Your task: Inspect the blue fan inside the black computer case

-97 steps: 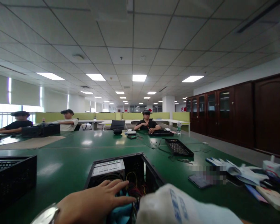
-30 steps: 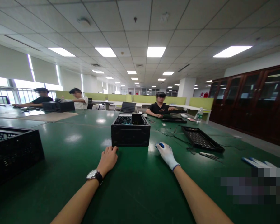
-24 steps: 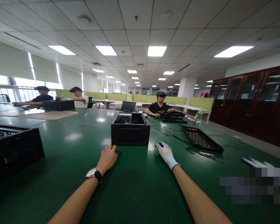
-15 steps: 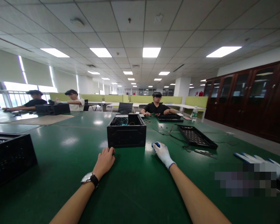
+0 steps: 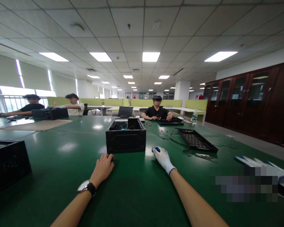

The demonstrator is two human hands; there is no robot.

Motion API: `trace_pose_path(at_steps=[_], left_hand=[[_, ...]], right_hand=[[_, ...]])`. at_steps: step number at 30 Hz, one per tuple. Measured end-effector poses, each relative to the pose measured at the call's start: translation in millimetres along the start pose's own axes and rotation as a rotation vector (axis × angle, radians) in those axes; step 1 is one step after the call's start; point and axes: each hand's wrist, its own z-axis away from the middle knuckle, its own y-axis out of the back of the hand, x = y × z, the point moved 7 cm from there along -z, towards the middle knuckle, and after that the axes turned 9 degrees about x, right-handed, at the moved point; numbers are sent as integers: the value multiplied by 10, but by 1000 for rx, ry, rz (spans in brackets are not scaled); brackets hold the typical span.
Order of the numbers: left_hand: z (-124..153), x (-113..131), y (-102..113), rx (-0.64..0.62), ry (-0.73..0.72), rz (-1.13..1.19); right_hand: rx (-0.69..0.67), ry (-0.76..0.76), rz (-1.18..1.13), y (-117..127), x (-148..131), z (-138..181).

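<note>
My left hand (image 5: 104, 168) is bare, with a watch (image 5: 86, 187) on the wrist. It rests on the green table just in front of the left corner of a black computer case (image 5: 126, 141). Its fingers are loosely curled, with nothing seen in them. A white glove with blue fingertips covers my right hand (image 5: 162, 158), which lies curled on the table near the case's right front corner, apart from it. No object shows in that hand either, though its palm faces away. The case has an open top, and a fan (image 5: 121, 125) shows inside.
Right of the case lie a black perforated panel (image 5: 197, 140), cables (image 5: 171, 138), metal tools (image 5: 205, 157) and white-blue gloves (image 5: 257, 165). Another black case (image 5: 8, 167) stands at the left edge. Across the table a person (image 5: 157, 110) handles a black tray (image 5: 170, 121); two more people sit far left.
The whole view has shifted slightly. My hands keep their places beside the case. Across the table, the person's hands have moved over the black tray.
</note>
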Motion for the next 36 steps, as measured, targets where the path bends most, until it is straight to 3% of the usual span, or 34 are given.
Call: trace_pose_path(at_steps=[4, 9, 15, 19, 24, 31, 36], left_hand=[[-5, 40, 74, 63, -38, 27], [-42, 158, 285, 251, -76, 15], [-479, 590, 598, 348, -248, -52], [-901, 773, 690, 338, -273, -127], [-1201, 738, 633, 254, -203, -214], [-1439, 673, 598, 96, -166, -297], [-1393, 707, 618, 73, -173, -312]], right_hand=[[-3, -20, -4, 14, -1, 8], [-12, -49, 6, -6, 22, 2], [-25, -49, 11, -42, 44, -7], [-17, -58, 7, -56, 69, -3], [-4, -49, 4, -75, 69, -6], [-1, -59, -12, -114, 101, -22], [-12, -83, -30, -142, 133, -17]])
